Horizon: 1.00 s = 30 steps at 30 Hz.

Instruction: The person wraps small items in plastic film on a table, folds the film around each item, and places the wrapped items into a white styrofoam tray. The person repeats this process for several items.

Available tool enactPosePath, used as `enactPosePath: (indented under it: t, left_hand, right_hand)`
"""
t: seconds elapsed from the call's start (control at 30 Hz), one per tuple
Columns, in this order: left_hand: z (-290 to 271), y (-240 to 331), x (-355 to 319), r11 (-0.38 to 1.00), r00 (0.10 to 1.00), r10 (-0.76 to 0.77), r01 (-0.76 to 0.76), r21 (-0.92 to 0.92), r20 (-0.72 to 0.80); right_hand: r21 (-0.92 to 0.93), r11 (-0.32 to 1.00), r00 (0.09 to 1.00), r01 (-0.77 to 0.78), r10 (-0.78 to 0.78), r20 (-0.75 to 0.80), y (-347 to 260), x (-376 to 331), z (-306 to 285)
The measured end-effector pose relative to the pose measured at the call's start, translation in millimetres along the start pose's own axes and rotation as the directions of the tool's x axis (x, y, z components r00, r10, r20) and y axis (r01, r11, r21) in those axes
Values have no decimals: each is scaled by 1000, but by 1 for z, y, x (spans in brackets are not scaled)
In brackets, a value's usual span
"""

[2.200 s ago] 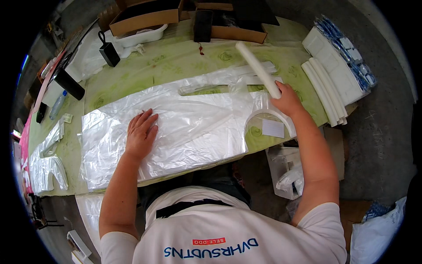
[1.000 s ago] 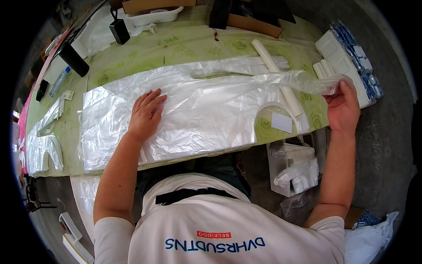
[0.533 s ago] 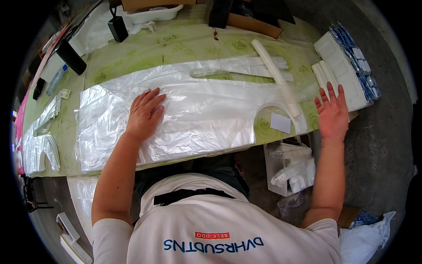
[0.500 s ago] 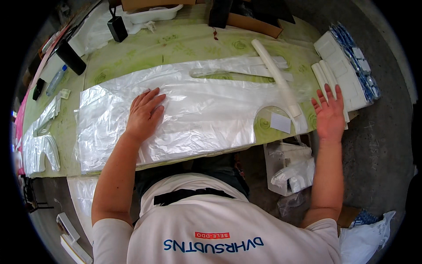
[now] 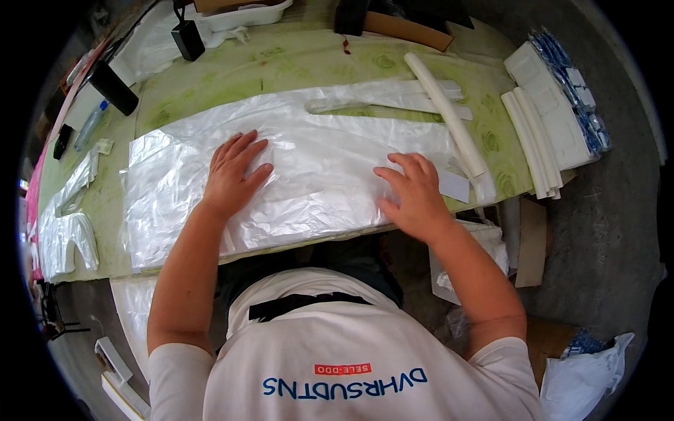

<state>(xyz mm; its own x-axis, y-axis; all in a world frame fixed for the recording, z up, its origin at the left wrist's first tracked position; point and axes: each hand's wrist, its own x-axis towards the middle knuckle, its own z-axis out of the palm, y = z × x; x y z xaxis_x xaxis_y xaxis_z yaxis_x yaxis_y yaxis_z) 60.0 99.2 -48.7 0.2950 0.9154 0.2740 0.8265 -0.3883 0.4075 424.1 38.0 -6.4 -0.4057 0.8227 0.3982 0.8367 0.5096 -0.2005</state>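
Note:
A stack of thin, clear-white plastic aprons (image 5: 316,168) lies spread across the table, with long straps reaching to the right. My left hand (image 5: 235,172) rests on its left half, palm down with the fingers stretched out. Over the right end of the sheets is my right hand (image 5: 414,189), its fingers apart and slightly bent, holding nothing I can see. A long white roll (image 5: 449,119) lies slanted across the straps. Beside my right hand, a small white card (image 5: 454,186) sits near the neck cutout, which my hand partly hides.
More white rolls (image 5: 533,140) lie at the right edge, beside a stack of white packs (image 5: 554,98). A folded plastic piece (image 5: 67,238), a water bottle (image 5: 91,126) and a black cylinder (image 5: 112,88) are at the left. A bin (image 5: 484,252) stands below the table's edge.
My right hand has moved left from beside the rolls at the right edge to over the plastic sheets' right end. The left hand stays in nearly the same place.

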Motion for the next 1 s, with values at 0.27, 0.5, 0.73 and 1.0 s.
enactPosePath:
  t: [0.27,0.5,0.73,1.0]
  left_hand:
    - [-4,4,-1,999,999,-33,35,-40,39]
    - [-7,6,-1,998,992,30,-37,56,124]
    - [-18,15,1,1000,987,2,-6,22,162]
    - [-50,-3,7,999,999,-8,10,-42,33]
  right_hand:
    - [718,597,924,-357,340,177,34,51,-36]
    - [227,972,984,-58,94,-150,10,18,-51]
    - [-70,995,991,-74,81,106,-8,-13,-11]
    - [59,998,997,-23,27,-70,-32,10,-22]
